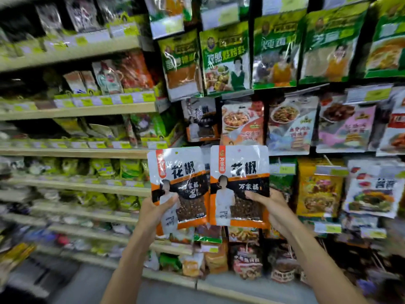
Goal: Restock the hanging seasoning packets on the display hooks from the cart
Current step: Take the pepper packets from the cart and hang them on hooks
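While we stand facing the hanging display, we hold two matching seasoning packets up in front of it, one in each hand. Our left hand grips the left packet at its lower left corner, with the thumb pressed on the front and the other fingers curled behind, out of sight. Our right hand grips the right packet at its lower right edge in the same way, thumb across the front and the rest of the fingers hidden behind.

Both packets are upright and side by side, their inner edges meeting or slightly overlapping; we cannot tell which. Each is white at the top with an orange band and a clear window showing dark contents. The left one tilts a little to the left.

Behind them hang rows of other goods: green packets along the upper row, mixed pictures of dishes in the row below, and a yellow packet just to the right of our right hand. To the left run wooden-edged shelves with yellow price tags, all blurred. The grey floor shows at the bottom left.
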`<state>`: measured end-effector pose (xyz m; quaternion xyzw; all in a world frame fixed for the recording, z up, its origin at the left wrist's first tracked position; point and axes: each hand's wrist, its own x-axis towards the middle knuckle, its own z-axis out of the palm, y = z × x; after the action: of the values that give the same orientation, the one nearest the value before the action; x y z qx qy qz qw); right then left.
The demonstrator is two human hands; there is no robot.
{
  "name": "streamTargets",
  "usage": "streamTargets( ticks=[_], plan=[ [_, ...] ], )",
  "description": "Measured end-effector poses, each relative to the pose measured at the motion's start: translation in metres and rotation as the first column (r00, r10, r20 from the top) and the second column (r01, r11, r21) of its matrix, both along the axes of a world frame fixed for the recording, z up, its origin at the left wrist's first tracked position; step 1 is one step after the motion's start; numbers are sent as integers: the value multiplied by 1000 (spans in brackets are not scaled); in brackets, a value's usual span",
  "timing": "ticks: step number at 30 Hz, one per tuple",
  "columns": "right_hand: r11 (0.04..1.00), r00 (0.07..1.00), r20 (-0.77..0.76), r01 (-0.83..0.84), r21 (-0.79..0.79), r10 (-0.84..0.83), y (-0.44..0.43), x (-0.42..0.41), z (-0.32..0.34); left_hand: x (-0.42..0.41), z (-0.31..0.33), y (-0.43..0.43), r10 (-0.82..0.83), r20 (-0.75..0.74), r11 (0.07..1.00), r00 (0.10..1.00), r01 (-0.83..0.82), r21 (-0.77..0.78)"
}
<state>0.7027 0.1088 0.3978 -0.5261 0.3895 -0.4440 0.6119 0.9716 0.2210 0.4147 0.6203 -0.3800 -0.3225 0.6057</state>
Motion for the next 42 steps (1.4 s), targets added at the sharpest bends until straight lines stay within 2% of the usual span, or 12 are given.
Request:
streamTargets(
  ticks=[6,13,20,27,42],
  plan=[
    [1000,1000,-13,-8,-1,8,-38,58,20,49,13,-18,45,21,999,999,-45,-22],
    [994,993,71,-95,-48,98,-106,115,54,95,30,-71,160,32,984,987,-157,-85],
    [987,991,33,-127,-97,131,-166,161,78,132,37,-112,176,67,979,982,-168,-112],
    [988,995,19,-92,-120,95,-191,186,86,157,36,-133,213,59,974,975,-207,-95],
    [985,998,59,22,-172,-12,-197,194,76,182,41,-156,-3,124,989,992,21,-143]
  ],
)
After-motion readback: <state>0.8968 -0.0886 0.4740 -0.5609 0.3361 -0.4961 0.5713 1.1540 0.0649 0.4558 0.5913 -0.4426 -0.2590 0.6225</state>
